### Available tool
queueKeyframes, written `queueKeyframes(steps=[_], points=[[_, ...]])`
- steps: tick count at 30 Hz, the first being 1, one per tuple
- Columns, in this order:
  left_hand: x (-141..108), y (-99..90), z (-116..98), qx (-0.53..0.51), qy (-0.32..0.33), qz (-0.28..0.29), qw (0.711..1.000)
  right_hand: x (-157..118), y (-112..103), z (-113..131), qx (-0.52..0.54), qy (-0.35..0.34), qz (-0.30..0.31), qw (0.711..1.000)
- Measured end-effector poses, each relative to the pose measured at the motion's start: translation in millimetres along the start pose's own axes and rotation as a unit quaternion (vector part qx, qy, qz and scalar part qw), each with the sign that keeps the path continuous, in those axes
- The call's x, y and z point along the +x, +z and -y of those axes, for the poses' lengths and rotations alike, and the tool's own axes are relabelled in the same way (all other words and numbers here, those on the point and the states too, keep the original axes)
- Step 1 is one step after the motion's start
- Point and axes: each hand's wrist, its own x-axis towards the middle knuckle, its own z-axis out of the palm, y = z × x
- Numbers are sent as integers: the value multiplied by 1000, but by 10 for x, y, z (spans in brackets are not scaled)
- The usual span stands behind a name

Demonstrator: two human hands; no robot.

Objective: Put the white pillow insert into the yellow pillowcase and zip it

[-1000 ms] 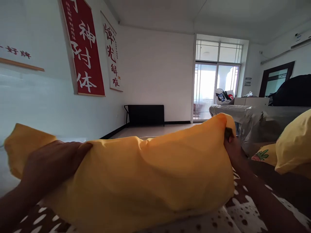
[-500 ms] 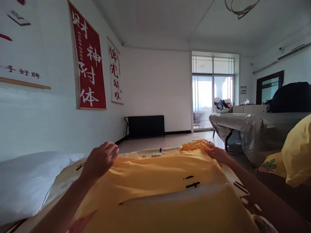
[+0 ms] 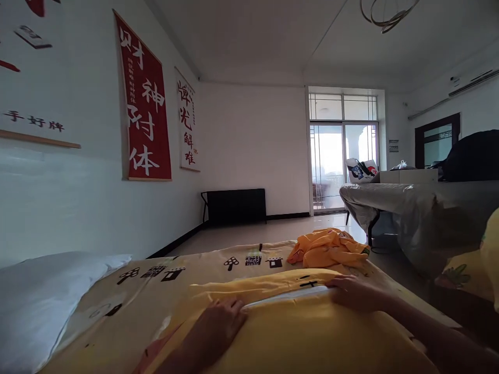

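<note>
The left hand [image 3: 221, 323] is no longer hovering above the left side of the yellow pillow [image 3: 304, 337] but is resting at the left end of its long slit [image 3: 288, 297], while the right hand [image 3: 354, 293] is no longer touching the bunched orange cloth [image 3: 327, 250] and is lying at the slit's right end. Both hands are bending their fingers over the edge; whether they are pinching the fabric, one cannot tell. The pillow is lying nearest the wearer on the bed, its slit showing a strip of white, with a dark dash and cross [image 3: 309, 283] printed just beyond and a pinkish patch on its left side. Beneath, a cream sheet [image 3: 148, 301] is carrying little dark houses and trees; a smooth white pillow [image 3: 50, 304] is slumping at the left, and the orange cloth is sitting in crumpled folds at the far edge. Beyond, a red banner [image 3: 147, 104] and a narrow white banner [image 3: 189, 124] are hanging flat on the left wall, pale light is coming through a glass door [image 3: 327, 166], and shiny, wrinkled plastic [image 3: 405, 200] is draping over a table at the right.
</note>
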Motion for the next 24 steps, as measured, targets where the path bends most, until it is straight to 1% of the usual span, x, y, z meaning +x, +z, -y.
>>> queueKeyframes(steps=[1,2,4,6,8,10,12,13,15,18,20,24], points=[[-17,146,28,-11,-10,-7,1000,-58,39,-3,-12,-8,-15,1000],[-35,251,63,-23,-22,-18,999,-111,64,-18,-23,-15,-27,999],[-66,339,135,-48,-42,-41,997,-194,101,-92,-42,-13,-50,998],[-79,316,185,-69,-47,-41,996,-236,166,-224,-49,15,-71,996],[-70,265,210,-87,-46,-27,995,-240,272,-384,-41,46,-91,994],[-50,240,224,-96,-47,-24,994,-227,377,-521,-32,63,-111,991],[-40,251,247,-105,-52,-41,992,-210,412,-583,-43,75,-130,988],[-43,263,265,-116,-61,-46,990,-200,388,-577,-57,78,-137,986],[-66,285,315,-149,-98,-45,983,-165,262,-491,-93,85,-143,982],[-114,270,415,-205,-162,-44,964,-73,-29,-231,-161,106,-145,970],[-138,223,490,-242,-190,-65,949,12,-209,-27,-225,109,-132,959],[-191,133,641,-282,-219,-125,926,208,-451,327,-349,69,-78,932]])
